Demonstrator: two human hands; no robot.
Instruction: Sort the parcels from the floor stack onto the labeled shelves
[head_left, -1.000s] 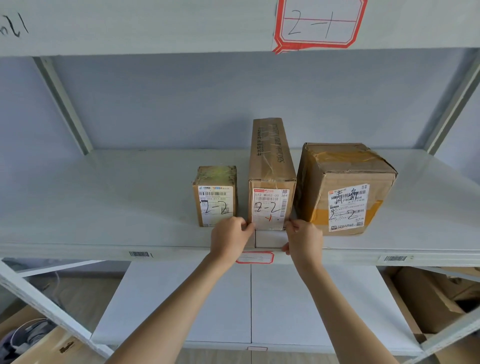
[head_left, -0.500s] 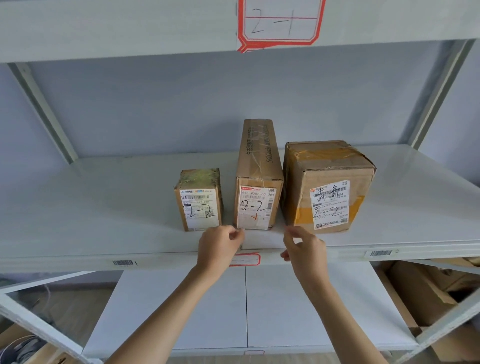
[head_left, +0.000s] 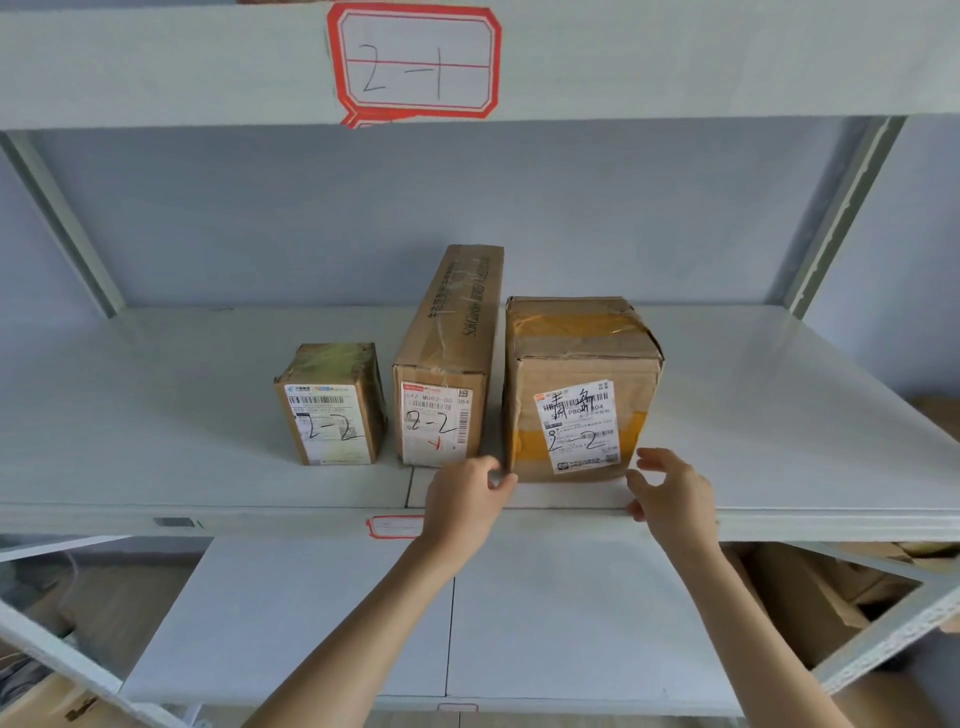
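Three cardboard parcels marked "2-2" stand in a row on the white middle shelf (head_left: 156, 415): a small box (head_left: 332, 405) at the left, a long narrow box (head_left: 447, 358) in the middle and a bigger taped box (head_left: 576, 384) at the right. My left hand (head_left: 462, 499) is at the lower left corner of the bigger box, its fingertips at the edge. My right hand (head_left: 670, 488) hovers open at the box's lower right corner, just off it. Neither hand holds anything.
A red-bordered label "2-1" (head_left: 415, 62) is stuck on the shelf beam above. A small red label (head_left: 395, 526) sits on the middle shelf's front edge. A lower white shelf (head_left: 363, 623) lies below. Brown cardboard boxes (head_left: 810, 597) stand at the lower right behind a slanted brace.
Both hands have left the long narrow box and moved right, to either side of the bigger taped box. The view has shifted, so the boxes appear further right.
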